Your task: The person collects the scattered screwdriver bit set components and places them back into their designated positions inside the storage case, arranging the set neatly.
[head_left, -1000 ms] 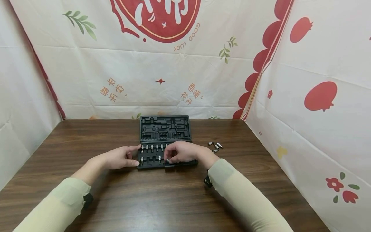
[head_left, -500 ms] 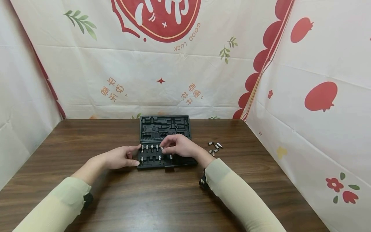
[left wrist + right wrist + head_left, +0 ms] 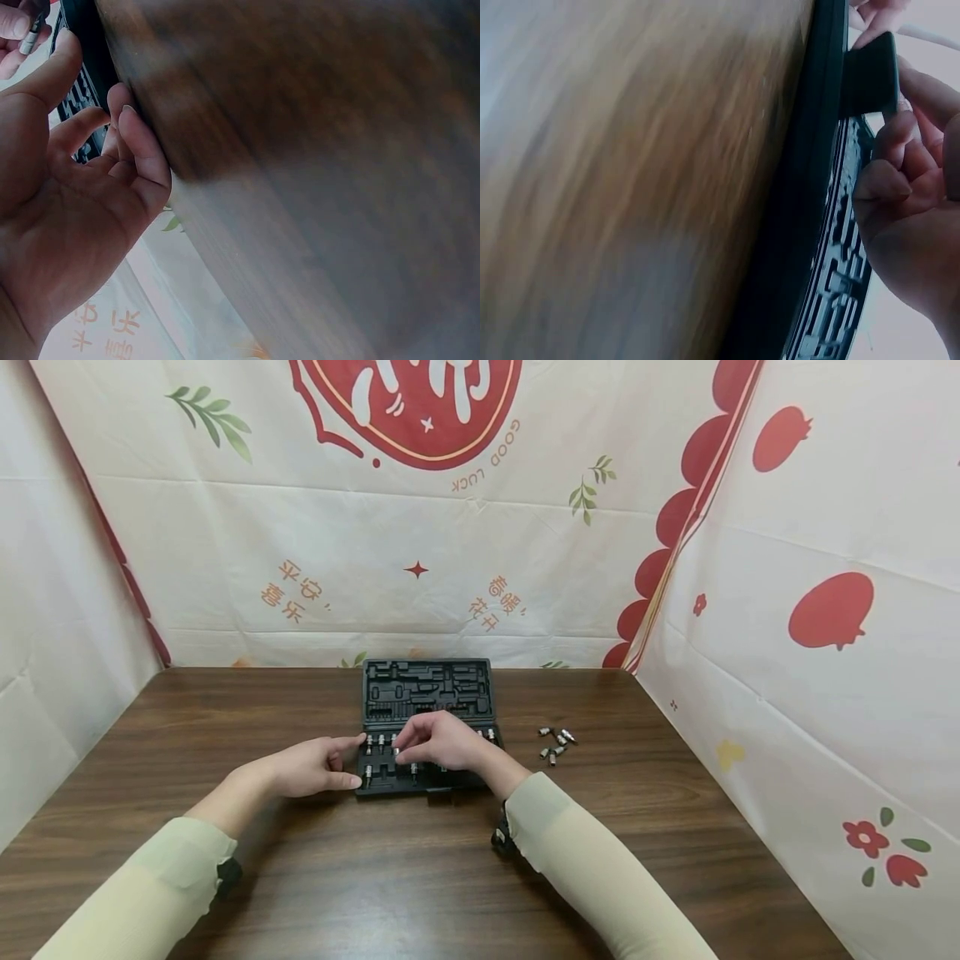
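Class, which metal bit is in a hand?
The bit pinched by the right hand over the case; others sit in it or lie on the table.

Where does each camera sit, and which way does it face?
Head: on the person's head, facing forward and down at the case; left grip, right grip and sleeves show.
Left wrist: worn there, facing the left grip at the case; part of the right grip shows.
Right wrist: worn there, facing the right grip; left fingers show.
Both wrist views share the case.
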Motion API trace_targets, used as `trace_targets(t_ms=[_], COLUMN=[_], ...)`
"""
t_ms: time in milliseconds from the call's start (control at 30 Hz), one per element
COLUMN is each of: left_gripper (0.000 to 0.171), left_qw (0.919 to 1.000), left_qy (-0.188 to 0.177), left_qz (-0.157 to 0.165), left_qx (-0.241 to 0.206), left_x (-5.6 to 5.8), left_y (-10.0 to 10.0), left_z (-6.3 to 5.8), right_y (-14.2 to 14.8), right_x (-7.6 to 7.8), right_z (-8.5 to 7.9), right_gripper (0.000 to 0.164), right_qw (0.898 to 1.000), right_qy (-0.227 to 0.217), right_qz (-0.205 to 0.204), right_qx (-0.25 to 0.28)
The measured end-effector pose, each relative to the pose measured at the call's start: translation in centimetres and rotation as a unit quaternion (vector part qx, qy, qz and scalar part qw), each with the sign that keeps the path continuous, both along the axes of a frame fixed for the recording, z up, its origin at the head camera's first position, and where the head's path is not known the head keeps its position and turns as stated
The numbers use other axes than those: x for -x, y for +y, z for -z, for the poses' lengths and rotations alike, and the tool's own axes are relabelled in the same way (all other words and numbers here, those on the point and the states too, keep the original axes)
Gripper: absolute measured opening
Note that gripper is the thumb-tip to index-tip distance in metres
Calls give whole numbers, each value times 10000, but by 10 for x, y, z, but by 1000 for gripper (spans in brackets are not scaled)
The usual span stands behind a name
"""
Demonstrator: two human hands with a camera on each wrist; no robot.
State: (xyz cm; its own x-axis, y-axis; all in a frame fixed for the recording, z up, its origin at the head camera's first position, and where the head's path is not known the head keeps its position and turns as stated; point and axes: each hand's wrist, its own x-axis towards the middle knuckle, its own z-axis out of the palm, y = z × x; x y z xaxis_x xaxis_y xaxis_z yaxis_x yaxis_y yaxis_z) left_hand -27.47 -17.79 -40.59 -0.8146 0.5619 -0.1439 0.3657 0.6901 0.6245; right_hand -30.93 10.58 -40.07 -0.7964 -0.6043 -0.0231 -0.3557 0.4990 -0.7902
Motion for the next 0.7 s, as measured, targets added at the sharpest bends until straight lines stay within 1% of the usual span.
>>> trace_targets(t_ms=[200,400,567,700], left_gripper=[83,82,83,83], left_qw=[10000,10000,10000,10000], left_qy=[-7,15,38,42], left_qz=[9,20,42,54], left_qx=[-34,5,18,-16], left_x=[0,0,0,-2], left_y=[0,0,0,0], left_z=[-1,0,0,-2], right_y=[-15,-23,-28,-30], right_x=[-2,-2,-1,-2], right_z=[1,2,4,4], right_gripper=[12,7,7,7], right_qw=[9999,9992,9977,9972], right_qy=[2,104,250,189], right_qz=[13,-42,56,132], right_qx=[-153,-384,-633,-712])
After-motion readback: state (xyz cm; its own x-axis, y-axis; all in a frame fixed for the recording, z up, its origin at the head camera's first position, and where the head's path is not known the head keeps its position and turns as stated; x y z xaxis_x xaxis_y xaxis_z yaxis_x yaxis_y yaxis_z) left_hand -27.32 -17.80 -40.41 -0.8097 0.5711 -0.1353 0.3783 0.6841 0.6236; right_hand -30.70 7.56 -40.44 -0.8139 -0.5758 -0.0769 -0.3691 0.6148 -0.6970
